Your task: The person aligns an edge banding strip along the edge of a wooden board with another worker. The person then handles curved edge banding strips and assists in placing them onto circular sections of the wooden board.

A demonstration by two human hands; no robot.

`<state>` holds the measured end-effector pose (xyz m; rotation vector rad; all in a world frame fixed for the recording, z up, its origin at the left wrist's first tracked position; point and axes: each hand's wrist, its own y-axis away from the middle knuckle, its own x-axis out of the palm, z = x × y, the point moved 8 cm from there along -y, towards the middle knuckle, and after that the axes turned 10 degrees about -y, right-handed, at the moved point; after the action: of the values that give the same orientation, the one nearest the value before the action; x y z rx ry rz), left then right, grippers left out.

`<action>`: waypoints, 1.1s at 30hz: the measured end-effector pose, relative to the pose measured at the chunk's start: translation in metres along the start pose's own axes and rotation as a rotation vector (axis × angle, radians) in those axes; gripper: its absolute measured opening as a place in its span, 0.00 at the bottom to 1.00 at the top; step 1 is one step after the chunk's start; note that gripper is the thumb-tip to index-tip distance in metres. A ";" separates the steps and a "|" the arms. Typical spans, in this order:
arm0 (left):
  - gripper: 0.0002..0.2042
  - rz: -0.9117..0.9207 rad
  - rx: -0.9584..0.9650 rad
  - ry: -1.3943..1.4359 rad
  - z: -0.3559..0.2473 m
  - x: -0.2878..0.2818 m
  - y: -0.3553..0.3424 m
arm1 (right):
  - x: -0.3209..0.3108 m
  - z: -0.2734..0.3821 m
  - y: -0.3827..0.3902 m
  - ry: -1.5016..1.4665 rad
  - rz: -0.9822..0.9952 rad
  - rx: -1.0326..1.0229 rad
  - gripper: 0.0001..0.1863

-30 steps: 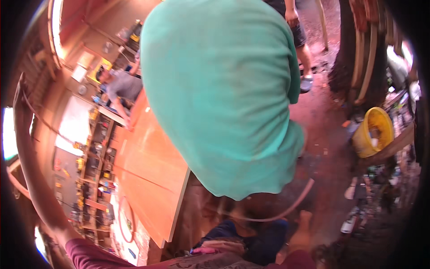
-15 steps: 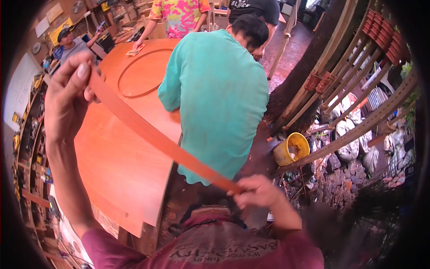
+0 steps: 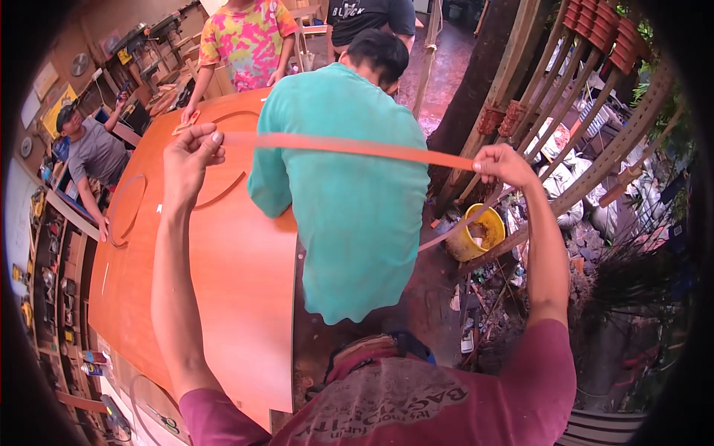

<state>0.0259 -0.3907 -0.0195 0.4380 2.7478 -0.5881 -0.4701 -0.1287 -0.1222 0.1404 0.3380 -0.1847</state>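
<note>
My left hand [image 3: 192, 154] is raised at the left and pinches a long, thin reddish-orange wooden strip [image 3: 372, 151]. My right hand [image 3: 500, 166] grips the same strip further along, so it stretches roughly level across the view at the height of the back of a person in a teal shirt [image 3: 346, 230]. A paler length of strip [image 3: 446, 238] curves down below my right hand. Beneath and left of my hands is a large orange wood board [image 3: 230, 267], with curved strips [image 3: 223, 189] lying on it.
Another person in grey [image 3: 97, 145] is at the board's left edge; a person in tie-dye [image 3: 245, 41] and one in black [image 3: 368, 18] stand at the far side. At the right are a yellow bucket [image 3: 476, 232] and wooden slats [image 3: 550, 111]. Shelves of tools [image 3: 63, 297] line the left.
My right hand has risen from low near my body to shoulder height, turning the strip from a steep diagonal to nearly level. My left hand has shifted slightly right and down.
</note>
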 end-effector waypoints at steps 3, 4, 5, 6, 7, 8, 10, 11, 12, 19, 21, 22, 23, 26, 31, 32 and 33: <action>0.14 -0.005 -0.024 -0.032 0.005 0.015 -0.015 | -0.027 -0.008 -0.032 0.029 0.011 -0.019 0.13; 0.14 0.007 -0.040 -0.033 0.010 0.023 -0.018 | -0.035 -0.014 -0.041 0.022 0.013 -0.025 0.13; 0.15 0.009 -0.060 -0.038 0.011 0.033 -0.021 | -0.043 -0.025 -0.049 0.024 0.010 -0.005 0.13; 0.15 0.010 -0.058 -0.042 0.008 0.042 -0.024 | -0.051 -0.036 -0.055 0.025 0.006 0.016 0.13; 0.16 0.011 -0.056 -0.044 0.005 0.051 -0.026 | -0.059 -0.046 -0.060 -0.012 0.003 0.008 0.13; 0.17 0.006 -0.059 -0.047 0.002 0.059 -0.026 | -0.063 -0.051 -0.062 -0.014 0.010 0.007 0.13; 0.17 -0.013 -0.069 -0.053 -0.004 0.069 -0.023 | -0.074 -0.062 -0.061 0.025 -0.008 0.025 0.12; 0.17 -0.017 -0.072 -0.059 -0.007 0.068 -0.022 | -0.075 -0.063 -0.063 0.026 0.000 0.018 0.12; 0.17 -0.022 -0.075 -0.063 -0.011 0.067 -0.020 | -0.074 -0.061 -0.063 0.011 0.017 -0.014 0.12; 0.14 -0.380 0.180 0.165 -0.083 -0.071 0.092 | 0.031 0.041 0.047 0.043 0.284 -0.286 0.17; 0.15 -0.575 0.143 0.220 -0.078 -0.148 0.174 | 0.093 0.081 0.104 0.174 0.381 -0.439 0.17; 0.16 -0.740 0.094 0.210 -0.076 -0.191 0.232 | 0.126 0.097 0.121 0.264 0.440 -0.589 0.16; 0.16 -0.861 0.051 0.224 -0.053 -0.233 0.285 | 0.142 0.086 0.122 0.230 0.496 -0.458 0.16; 0.17 -1.179 -0.077 0.263 0.001 -0.345 0.487 | 0.119 0.054 0.103 0.446 0.089 -0.517 0.13; 0.23 -1.523 -0.449 0.125 0.068 -0.328 0.749 | 0.033 0.056 0.081 0.441 -0.305 -0.642 0.04; 0.21 -1.631 -0.442 0.122 0.068 -0.326 0.806 | 0.031 0.086 0.085 0.459 -0.355 -0.753 0.03; 0.21 -1.647 -0.439 0.134 0.073 -0.332 0.886 | 0.004 0.095 0.078 0.441 -0.330 -0.801 0.03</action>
<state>0.6556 0.2714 -0.2749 -2.0224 2.6008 -0.1585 -0.4207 -0.0693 -0.0265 -0.6807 0.8495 -0.3318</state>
